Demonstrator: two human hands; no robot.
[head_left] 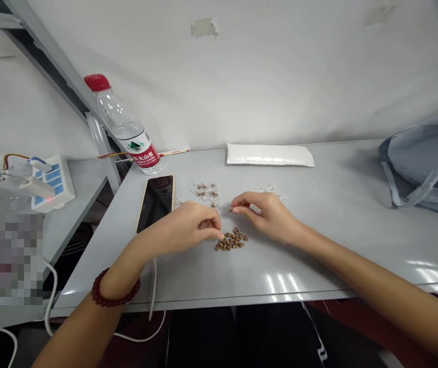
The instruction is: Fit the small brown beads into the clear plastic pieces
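Note:
A loose pile of small, chunky brown pieces (234,240) lies on the grey table between my hands. My left hand (190,227) reaches over its left edge, thumb and forefinger closed at the nearest pieces; anything between the tips is hidden. Just above the pile, my right hand (268,214) pinches one small brown piece (230,210) between thumb and fingertips. Behind my hands is a group of small clear plastic items (207,191), several with brown bits in or among them. More clear plastic items (268,189) lie partly hidden behind my right hand.
A phone (157,197) with a white cable lies left of my left hand. Behind it a red-capped water bottle (130,128) stands by the wall. A white padded packet (268,155) lies at the back edge. Blue-grey bag (425,163) at right; power strip (53,186) at left.

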